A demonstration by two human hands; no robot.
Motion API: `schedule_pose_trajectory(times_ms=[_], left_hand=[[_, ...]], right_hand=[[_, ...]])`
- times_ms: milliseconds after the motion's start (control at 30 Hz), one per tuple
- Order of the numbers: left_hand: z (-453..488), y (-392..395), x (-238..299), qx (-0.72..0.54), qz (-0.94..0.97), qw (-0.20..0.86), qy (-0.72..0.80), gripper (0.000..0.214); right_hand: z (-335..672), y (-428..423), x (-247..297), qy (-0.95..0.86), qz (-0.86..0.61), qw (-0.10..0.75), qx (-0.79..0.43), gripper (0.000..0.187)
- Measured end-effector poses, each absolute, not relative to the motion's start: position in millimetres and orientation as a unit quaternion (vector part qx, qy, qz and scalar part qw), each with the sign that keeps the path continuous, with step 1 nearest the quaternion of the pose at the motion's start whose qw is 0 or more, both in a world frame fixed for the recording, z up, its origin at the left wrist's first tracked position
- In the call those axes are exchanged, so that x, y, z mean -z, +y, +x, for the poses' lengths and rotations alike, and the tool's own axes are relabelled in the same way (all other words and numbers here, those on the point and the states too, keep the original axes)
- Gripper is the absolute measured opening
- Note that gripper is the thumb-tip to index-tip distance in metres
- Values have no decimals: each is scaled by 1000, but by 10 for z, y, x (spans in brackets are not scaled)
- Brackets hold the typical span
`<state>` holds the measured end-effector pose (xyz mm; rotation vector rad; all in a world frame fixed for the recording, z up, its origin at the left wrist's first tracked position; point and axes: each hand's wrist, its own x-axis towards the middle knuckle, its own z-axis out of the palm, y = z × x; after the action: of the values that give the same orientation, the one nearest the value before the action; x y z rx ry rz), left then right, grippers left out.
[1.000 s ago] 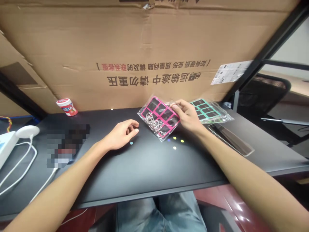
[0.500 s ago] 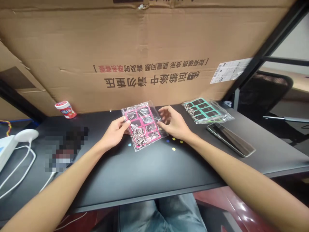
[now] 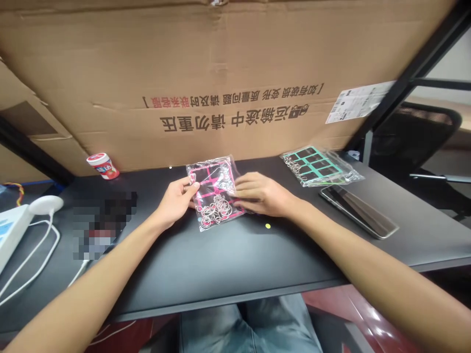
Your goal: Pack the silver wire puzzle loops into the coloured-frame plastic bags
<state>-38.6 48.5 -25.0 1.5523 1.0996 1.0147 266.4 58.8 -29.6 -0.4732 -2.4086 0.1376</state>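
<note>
Cardboard from a flattened carton (image 3: 221, 59), printed with upside-down Chinese lettering, fills the background behind the black desk (image 3: 221, 264). From our head camera we look down at a clear plastic bag (image 3: 215, 193) at the middle of the desk, holding a pink grid-like frame and a loose cluster of metal rings. Our left hand (image 3: 172, 201) is curled at the bag's left edge, pinching it between thumb and fingers. Our right hand (image 3: 261, 193) lies open with fingers extended, resting across the bag's right side without a clear grip. At 2 o'clock from the bag lies a second bag (image 3: 318, 166) with a teal frame and rings, and a smartphone (image 3: 356, 211) lies face up at about 3 o'clock, just below that second bag. A yellow dot sticker (image 3: 267, 226) sits at 4 o'clock, near our right hand. Toward 10 o'clock stands a small red-lidded tub (image 3: 103, 165), and at 9 o'clock, by the desk's left end, a white power strip (image 3: 11, 230) trails a white cable (image 3: 40, 255). A pixelated patch (image 3: 103, 225) hides whatever lies beside it.
</note>
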Motion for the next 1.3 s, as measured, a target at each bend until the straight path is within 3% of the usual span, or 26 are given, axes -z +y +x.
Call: schedule_pose_trajectory(times_ms=[200,400,500,633,833,1100,1200,1300], left_hand=[[-406,495,275,-394,637,477,460,40],[-415,497,269,-385,644,479,455,38],[-414,499,256,-385,644,473,462,41],[-420,513,244,-392,647,447,477,47],[-472,559,262,-398,647,429,489,52],[-471,564,274,-401,645,421,495,59],[-461,557,271,-405,643,423,494,59],[-448,548,260,-405,641,430,490,57]], right_hand=[[2551,539,386,-936,-215,267,-74,50],[2459,475,365,-930,-272,228,-94,30],[2509,475,301,-915,-278,252,-148,19],[2630,490,219,-857,-325,351,-194,14],[2723,558,173,-756,-416,483,-151,13],[2832,702,269,-761,-482,416,-122,20],[2809,628,223,-779,-428,435,-142,16],[2739,533,189,-821,-347,396,-219,16]])
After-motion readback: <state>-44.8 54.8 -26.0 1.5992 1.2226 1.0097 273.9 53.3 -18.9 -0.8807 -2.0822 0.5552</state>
